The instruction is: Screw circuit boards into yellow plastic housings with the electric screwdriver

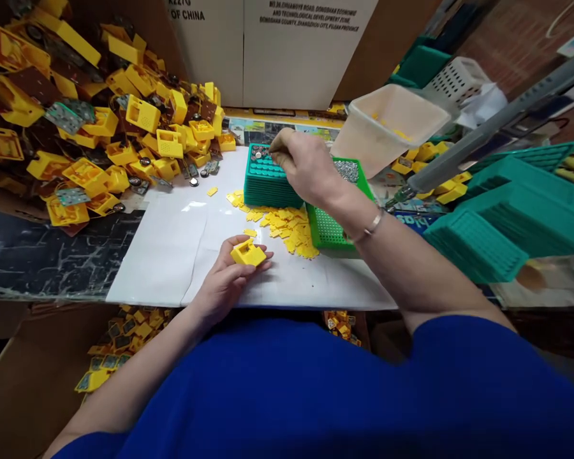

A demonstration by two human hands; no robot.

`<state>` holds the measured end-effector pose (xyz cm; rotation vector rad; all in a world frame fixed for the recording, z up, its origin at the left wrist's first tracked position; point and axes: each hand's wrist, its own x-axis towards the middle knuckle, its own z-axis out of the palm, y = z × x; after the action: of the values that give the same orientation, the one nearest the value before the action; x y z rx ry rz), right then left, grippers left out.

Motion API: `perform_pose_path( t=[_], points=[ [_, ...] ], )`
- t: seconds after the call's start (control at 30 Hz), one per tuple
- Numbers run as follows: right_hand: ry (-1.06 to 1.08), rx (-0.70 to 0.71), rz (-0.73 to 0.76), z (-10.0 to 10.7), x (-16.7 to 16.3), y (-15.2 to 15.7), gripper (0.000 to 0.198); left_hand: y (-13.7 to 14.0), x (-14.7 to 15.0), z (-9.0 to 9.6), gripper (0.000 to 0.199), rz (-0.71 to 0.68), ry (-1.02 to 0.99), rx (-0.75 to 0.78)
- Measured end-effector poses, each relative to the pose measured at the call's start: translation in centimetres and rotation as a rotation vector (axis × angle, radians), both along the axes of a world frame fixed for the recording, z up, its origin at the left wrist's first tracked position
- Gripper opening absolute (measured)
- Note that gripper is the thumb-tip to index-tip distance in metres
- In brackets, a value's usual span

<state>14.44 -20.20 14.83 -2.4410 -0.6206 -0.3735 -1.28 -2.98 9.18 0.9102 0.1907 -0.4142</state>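
My left hand point(227, 274) holds a small yellow plastic casing point(249, 253) above the white work surface, its hollow side partly visible. Over the stack of teal trays point(273, 188), my right hand point(299, 159) is closed in a pinch at the top tray's far part. Small round metallic parts point(258, 154) lie there, like button cells; whether one is between my fingertips is too small to see. Flat yellow plastic pieces point(287, 228) are scattered between my hands. Beside them, partly under my right forearm, a green perforated tray point(328, 228) carries many tiny silvery pieces point(347, 170).
A large heap of yellow casings point(143, 115) with wires and circuit boards rises at the left. Behind the trays stands a translucent bin point(382, 127). A grey metal arm point(497, 121) slants in from the right, above more teal trays point(521, 210). Cardboard boxes point(287, 57) form the back.
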Motion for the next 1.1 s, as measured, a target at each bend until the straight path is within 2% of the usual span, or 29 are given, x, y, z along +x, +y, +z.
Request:
perform_pose_path(
  t=[0.07,0.13,0.23,0.37,0.5,0.7,0.77,0.83,0.9,0.97,1.03,1.1],
  points=[
    [0.126,0.251,0.129,-0.6,-4.3,0.6,0.008,-0.2,-0.2,-0.4,0.051,0.043,-0.033,0.019],
    [0.271,0.449,0.197,-1.9,-8.2,1.4,0.006,-0.5,-0.3,-0.9,0.052,0.071,-0.080,0.033],
    [0.387,0.599,0.189,-4.7,-11.7,2.5,0.007,-0.9,-0.5,-1.6,0.053,0.071,-0.153,0.101],
    [0.436,0.651,0.123,-6.8,-12.7,2.9,0.011,-1.3,-0.6,-1.9,0.052,0.051,-0.199,0.144],
    [0.591,0.798,0.123,-6.5,-11.9,2.1,0.015,-1.5,-0.7,-1.8,0.053,0.033,-0.178,0.161],
    [0.810,0.602,0.267,-5.5,-11.1,0.9,0.011,-1.1,-0.5,-2.3,0.055,-0.005,-0.219,0.250],
    [0.764,0.549,0.275,-5.0,-10.8,0.7,0.012,-1.1,-0.4,-2.1,0.055,-0.013,-0.188,0.234],
    [0.590,0.481,0.262,-4.1,-10.0,0.3,0.012,-1.1,-0.1,-1.7,0.052,-0.004,-0.139,0.169],
    [0.320,0.396,0.179,-2.7,-8.3,-0.3,0.009,-1.1,0.2,-1.2,0.044,0.019,-0.086,0.100],
    [0.073,0.263,0.024,-1.1,-5.7,-1.0,0.010,-1.1,0.5,-0.8,0.033,0.026,-0.041,0.077],
    [-0.015,0.054,-0.142,-0.1,-2.6,-1.5,0.020,-1.1,0.6,-0.7,0.027,0.013,-0.026,0.094],
    [0.024,-0.147,-0.227,0.2,0.5,-1.6,0.025,-1.0,0.6,-0.8,0.025,0.010,-0.030,0.107]
  ],
)
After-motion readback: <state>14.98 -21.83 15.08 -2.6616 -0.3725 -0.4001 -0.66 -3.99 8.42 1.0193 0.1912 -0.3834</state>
